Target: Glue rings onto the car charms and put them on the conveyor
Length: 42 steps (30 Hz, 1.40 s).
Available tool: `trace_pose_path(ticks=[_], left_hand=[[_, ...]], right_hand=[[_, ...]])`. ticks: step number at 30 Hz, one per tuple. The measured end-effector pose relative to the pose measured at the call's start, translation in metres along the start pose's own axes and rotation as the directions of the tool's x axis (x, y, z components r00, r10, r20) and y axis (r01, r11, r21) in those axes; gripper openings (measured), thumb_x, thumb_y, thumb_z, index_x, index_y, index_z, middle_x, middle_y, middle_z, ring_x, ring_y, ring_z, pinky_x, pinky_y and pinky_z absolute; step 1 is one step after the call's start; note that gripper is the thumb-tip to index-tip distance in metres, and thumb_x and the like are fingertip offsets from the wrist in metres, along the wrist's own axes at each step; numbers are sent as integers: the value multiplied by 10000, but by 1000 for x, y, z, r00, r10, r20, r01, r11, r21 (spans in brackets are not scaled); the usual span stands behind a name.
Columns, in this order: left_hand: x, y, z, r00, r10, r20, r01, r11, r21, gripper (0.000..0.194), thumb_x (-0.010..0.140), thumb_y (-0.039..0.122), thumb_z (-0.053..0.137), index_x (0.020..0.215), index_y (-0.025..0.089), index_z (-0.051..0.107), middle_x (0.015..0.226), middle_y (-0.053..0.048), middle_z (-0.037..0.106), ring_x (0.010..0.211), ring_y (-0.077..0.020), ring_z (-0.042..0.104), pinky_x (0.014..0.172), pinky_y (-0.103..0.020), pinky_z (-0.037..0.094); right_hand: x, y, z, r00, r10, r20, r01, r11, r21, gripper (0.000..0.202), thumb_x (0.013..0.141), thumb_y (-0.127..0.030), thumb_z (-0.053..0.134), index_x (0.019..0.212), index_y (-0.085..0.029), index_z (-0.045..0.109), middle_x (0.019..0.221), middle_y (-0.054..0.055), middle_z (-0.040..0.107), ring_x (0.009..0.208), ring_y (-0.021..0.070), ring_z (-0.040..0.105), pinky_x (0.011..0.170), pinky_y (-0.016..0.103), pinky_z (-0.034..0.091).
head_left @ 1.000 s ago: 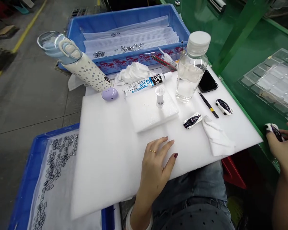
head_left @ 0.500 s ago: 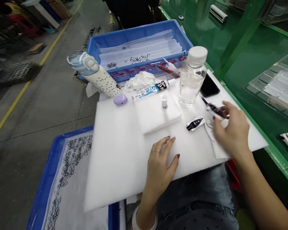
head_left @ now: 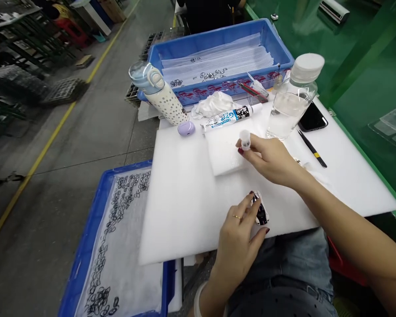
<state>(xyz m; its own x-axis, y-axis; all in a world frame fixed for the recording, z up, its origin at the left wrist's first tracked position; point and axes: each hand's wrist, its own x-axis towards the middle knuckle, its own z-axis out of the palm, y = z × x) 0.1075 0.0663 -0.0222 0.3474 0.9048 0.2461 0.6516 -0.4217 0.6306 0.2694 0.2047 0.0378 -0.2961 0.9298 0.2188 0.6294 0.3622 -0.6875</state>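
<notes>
My left hand (head_left: 239, 235) has its fingers and thumb around a small white and dark toy car (head_left: 262, 212) near the board's front edge. With thumb and fingers, my right hand (head_left: 267, 158) grips a small clear plastic cup (head_left: 245, 140) at the white foam block (head_left: 222, 154). Whether the cup still touches the block I cannot tell. Black tweezers (head_left: 312, 149) with a yellow band lie right of a clear bottle (head_left: 290, 105) with a white cap. My right forearm and hand hide part of the board, including most of a white cloth.
Behind the foam block lie a glue tube (head_left: 227, 118), crumpled tissue (head_left: 214, 105) and a purple case (head_left: 186, 128). A spotted flask (head_left: 166, 103) leans at the board's back left. One blue crate (head_left: 218, 42) stands behind, another (head_left: 86, 251) lower left. A phone (head_left: 313, 118) lies at right.
My right hand has let go of the item it held at the right and moved left onto the cup. The tweezers now lie on the board. My left hand has closed around a toy car.
</notes>
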Motion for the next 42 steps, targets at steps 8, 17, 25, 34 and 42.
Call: trace_pose_path(ticks=[8, 17, 25, 34, 42], left_hand=[[28, -4, 2, 988, -51, -149, 31, 991, -133, 468, 694, 167, 764, 1149, 189, 656, 1142, -93, 740, 1063, -277, 701, 925, -463, 601], [39, -4, 4, 955, -189, -228, 114, 945, -305, 341, 666, 170, 722, 1008, 169, 720, 964, -65, 771, 911, -232, 714, 815, -407, 601], [41, -4, 3, 954, -189, -235, 110, 944, -312, 274, 667, 203, 766, 935, 183, 711, 948, -68, 771, 899, -228, 711, 819, -400, 596], [41, -4, 3, 953, -191, -235, 114, 945, -307, 244, 668, 239, 789, 889, 185, 702, 935, -61, 769, 883, -224, 703, 820, -395, 589], [40, -5, 3, 956, -185, -228, 114, 950, -289, 278, 676, 221, 780, 940, 162, 718, 939, -70, 768, 897, -222, 700, 828, -394, 587]], right_hand=[[-42, -6, 4, 997, 9, -71, 25, 882, 470, 146, 984, -279, 471, 1072, -240, 581, 966, 43, 599, 940, 198, 607, 835, 343, 485], [-70, -18, 6, 993, 111, 33, -75, 407, 910, 442, 914, -440, 629, 588, -217, 428, 571, -23, 324, 558, 148, 333, 598, 327, 346], [-70, -38, 9, 983, 115, 145, -172, 281, 944, 574, 910, -392, 651, 508, -196, 292, 472, -35, 236, 486, 122, 254, 535, 320, 253], [-64, -39, 5, 974, 116, 195, -223, 322, 920, 543, 892, -303, 629, 475, -194, 299, 458, -29, 247, 487, 110, 264, 520, 317, 248], [-62, -48, 0, 963, 211, 171, -250, 449, 858, 616, 879, -352, 637, 428, -186, 251, 428, -37, 213, 442, 91, 252, 506, 334, 288]])
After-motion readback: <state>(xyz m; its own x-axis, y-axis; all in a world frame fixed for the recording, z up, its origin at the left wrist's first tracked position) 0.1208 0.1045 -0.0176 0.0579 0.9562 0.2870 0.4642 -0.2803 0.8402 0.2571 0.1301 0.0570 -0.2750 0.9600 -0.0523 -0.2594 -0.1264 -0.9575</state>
